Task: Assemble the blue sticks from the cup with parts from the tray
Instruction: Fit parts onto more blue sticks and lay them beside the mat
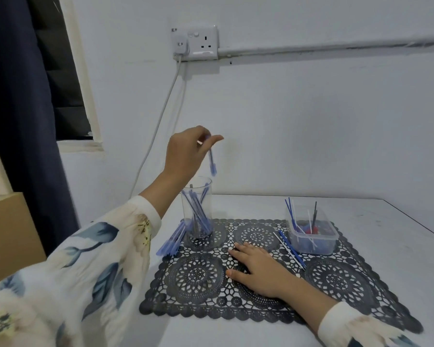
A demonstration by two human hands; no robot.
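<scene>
White tabletop carried a black lace mat (pixel 201 291). Left hand (pixel 186 154) pinched one blue stick (pixel 212 161) above the cup (pixel 197 209); right hand (pixel 258 269) lay flat and released. Finished sticks (pixel 172 240) lay beside the cup, many remained inside, and the tray (pixel 311 232) was untouched.

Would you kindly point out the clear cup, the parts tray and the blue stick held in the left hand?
clear cup (pixel 197 196), head view, upper glass wall.
parts tray (pixel 311 242), head view, front plastic wall.
blue stick (pixel 212 162), head view, lower shaft under the left hand (pixel 186 156).

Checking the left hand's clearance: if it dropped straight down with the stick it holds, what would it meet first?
Probably the open clear cup under the left hand; the held blue stick hangs above its rim, though depth is uncertain.
</scene>
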